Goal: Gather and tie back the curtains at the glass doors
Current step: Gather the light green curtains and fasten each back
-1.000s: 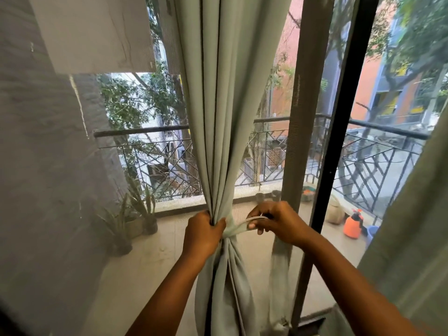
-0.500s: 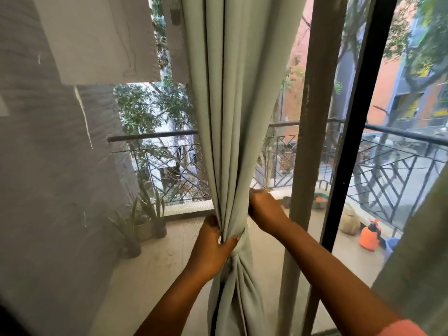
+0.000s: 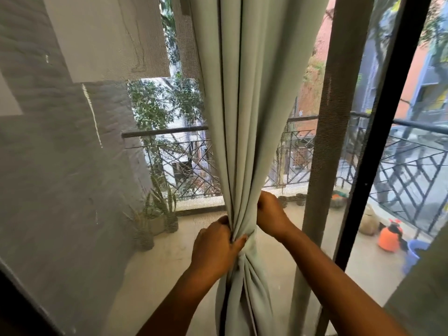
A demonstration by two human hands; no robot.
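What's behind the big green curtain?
Behind the curtain you can see the balcony railing, trees and potted plants either side. The right hand reaches round its back; those fingers, and whatever lies straight behind the cloth, are covered.

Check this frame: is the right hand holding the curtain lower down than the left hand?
No: the right hand touches the gathered curtain higher up, while the left hand pinches the bunch below it.
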